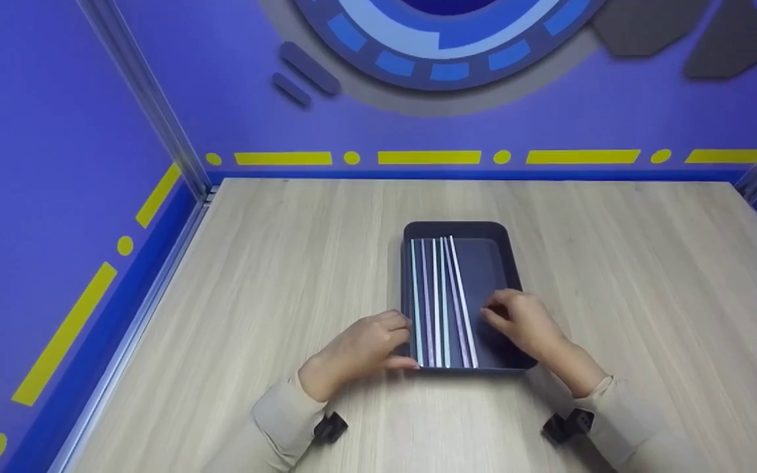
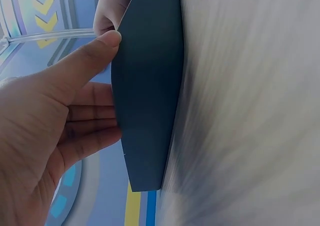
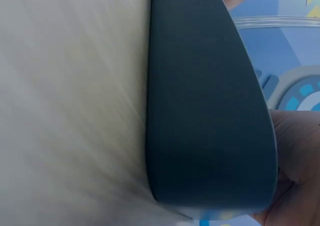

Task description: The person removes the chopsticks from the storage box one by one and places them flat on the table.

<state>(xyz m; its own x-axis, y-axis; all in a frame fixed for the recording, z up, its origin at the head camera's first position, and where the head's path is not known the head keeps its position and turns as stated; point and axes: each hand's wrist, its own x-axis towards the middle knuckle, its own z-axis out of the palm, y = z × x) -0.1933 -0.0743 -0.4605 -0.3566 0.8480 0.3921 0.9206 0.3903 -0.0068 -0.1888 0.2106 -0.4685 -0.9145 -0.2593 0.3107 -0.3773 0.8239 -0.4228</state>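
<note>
A dark rectangular tray (image 1: 493,263) stands on the table with its short side towards me. Several slim, straight sticks in pale green, purple and white (image 1: 436,302) lie lengthwise in its left half; whether they are chopsticks or straws I cannot tell. My left hand (image 1: 368,345) is at the tray's near left corner, its thumb by the near rim and its fingers over the left side. In the left wrist view, the thumb (image 2: 95,53) meets the rim. My right hand (image 1: 526,322) hovers over the tray's right side, fingers loosely bent, with nothing visible in it.
The light wood table (image 1: 299,263) surrounds the tray. Blue panels with yellow marks (image 1: 428,157) rise at its back and left, joined by a metal post (image 1: 148,85). A small black device (image 1: 330,427) is worn at each wrist.
</note>
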